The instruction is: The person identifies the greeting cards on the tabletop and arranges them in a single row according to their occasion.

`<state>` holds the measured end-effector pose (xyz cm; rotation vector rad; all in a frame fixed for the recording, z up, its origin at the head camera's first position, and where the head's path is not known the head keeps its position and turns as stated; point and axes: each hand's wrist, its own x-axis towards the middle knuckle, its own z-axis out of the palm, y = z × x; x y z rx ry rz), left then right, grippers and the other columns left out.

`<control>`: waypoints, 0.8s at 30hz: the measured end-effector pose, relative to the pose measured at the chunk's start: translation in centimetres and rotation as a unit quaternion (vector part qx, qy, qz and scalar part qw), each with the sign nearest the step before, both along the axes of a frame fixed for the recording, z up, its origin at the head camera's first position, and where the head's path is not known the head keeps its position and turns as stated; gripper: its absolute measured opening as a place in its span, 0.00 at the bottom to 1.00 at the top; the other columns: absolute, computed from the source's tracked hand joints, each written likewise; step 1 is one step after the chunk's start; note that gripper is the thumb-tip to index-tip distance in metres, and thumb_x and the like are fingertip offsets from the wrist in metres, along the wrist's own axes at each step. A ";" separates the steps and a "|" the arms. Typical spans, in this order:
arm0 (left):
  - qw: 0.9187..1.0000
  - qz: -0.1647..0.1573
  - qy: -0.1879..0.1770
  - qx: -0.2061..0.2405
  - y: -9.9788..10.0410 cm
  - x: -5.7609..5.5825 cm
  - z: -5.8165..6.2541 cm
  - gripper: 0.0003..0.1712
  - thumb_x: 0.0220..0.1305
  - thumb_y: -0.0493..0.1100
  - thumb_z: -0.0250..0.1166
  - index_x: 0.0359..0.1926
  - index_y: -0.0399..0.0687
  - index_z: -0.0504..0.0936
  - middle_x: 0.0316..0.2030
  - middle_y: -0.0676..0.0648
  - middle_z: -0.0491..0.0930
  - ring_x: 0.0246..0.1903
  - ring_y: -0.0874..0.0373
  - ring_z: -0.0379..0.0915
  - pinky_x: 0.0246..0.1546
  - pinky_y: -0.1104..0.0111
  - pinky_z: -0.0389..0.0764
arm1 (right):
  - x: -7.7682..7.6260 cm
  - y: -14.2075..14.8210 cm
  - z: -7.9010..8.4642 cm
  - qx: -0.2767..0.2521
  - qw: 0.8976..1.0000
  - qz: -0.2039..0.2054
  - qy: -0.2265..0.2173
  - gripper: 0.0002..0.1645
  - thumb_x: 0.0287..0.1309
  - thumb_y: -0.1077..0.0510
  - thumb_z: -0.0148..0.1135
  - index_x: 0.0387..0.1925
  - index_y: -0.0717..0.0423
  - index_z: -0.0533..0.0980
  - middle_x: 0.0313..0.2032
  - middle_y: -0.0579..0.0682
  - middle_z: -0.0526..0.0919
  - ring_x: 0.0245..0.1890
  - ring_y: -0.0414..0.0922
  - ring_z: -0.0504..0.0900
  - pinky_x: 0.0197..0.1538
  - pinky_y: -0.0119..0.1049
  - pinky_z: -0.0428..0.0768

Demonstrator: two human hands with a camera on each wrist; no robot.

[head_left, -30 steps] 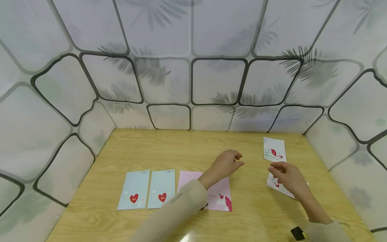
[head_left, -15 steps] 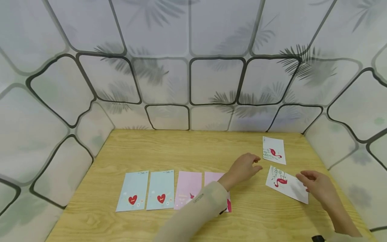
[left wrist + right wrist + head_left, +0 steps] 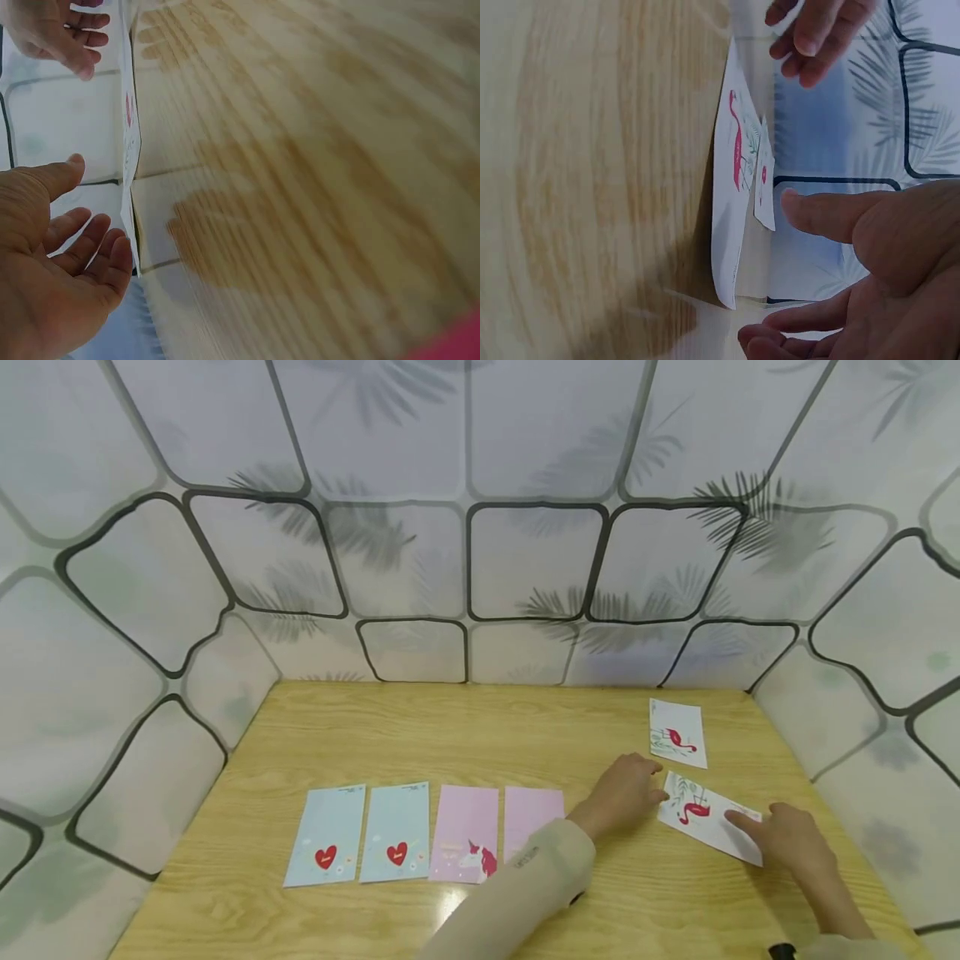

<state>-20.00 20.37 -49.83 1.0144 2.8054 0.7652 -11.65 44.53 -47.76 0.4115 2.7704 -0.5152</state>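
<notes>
A white card with a red flamingo [image 3: 692, 811] lies slanted on the wooden table at the right. My left hand [image 3: 622, 792] is beside its left end, fingers loosely bent and thumb apart from them. Over its right end hovers my right hand [image 3: 797, 843], with the thumb stretched above the card. The right wrist view has a gap between this hand's thumb [image 3: 829, 215] and fingers, and nothing is pinched there. Behind lies a second flamingo card [image 3: 677, 732], flat, close to the left fingertips. Whether the left fingers touch the nearer card, I cannot tell.
Two light-blue cards with red hearts, the left one [image 3: 326, 835] and the right one [image 3: 395, 831], lie in a row with a pink unicorn card [image 3: 465, 827] and another pink card [image 3: 532, 810], partly under the left sleeve [image 3: 525, 889]. Patterned cloth walls [image 3: 540, 560] enclose the table.
My left hand has moved right to the nearer flamingo card's left end. My right hand drew back to the right, uncovering that card, then dipped over its right end. The cards keep their places.
</notes>
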 end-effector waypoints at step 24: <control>0.987 -0.039 0.037 -0.154 2.5 0.7 -0.7 0.33 0.71 0.59 0.66 0.72 0.58 0.73 0.69 0.61 0.71 0.69 0.63 0.62 0.67 0.71 0.66 | 0.1 -1.6 -0.8 0.004 0.997 0.042 0.058 0.52 0.54 0.43 0.77 0.59 0.83 0.66 0.53 0.84 0.70 0.50 0.78 0.73 0.48 0.68 0.77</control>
